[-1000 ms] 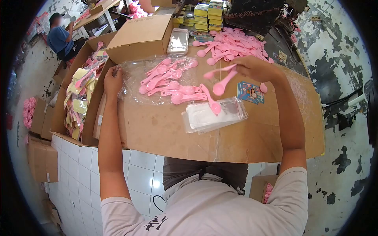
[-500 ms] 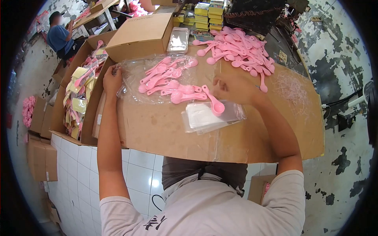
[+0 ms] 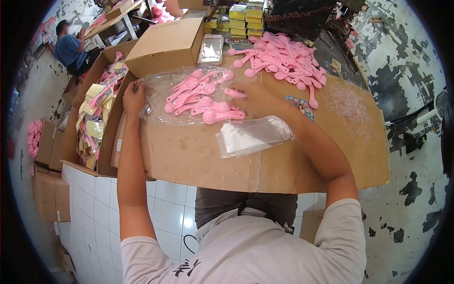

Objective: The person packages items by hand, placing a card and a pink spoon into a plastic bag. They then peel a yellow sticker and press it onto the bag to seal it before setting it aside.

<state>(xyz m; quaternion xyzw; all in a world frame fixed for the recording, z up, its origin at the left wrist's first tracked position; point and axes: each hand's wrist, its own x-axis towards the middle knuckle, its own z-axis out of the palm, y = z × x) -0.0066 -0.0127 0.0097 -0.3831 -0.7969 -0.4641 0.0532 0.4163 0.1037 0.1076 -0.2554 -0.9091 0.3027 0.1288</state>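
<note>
My left hand (image 3: 134,98) is closed on the edge of a large clear plastic bag (image 3: 153,105), beside the cardboard box wall. Several pink measuring spoons (image 3: 203,90) lie in a loose row in and on this bag. Over the middle of the table, my right hand (image 3: 257,100) is closed around one pink spoon (image 3: 235,93), most of it hidden by the fingers. Small clear bags (image 3: 250,136) lie stacked just below the right hand. A printed card (image 3: 302,108) shows past the right forearm.
A heap of pink spoons (image 3: 281,59) covers the table's far right, with plastic scraps (image 3: 347,104) nearer. An open carton (image 3: 67,142) of packed bags stands at left, a closed box (image 3: 165,45) behind. Yellow card stacks (image 3: 239,21) are at the back. A person (image 3: 71,49) sits far left.
The spoon that lay across the small bags is now in my right hand, which has moved left toward the row. The card has come into sight. My left hand stays put.
</note>
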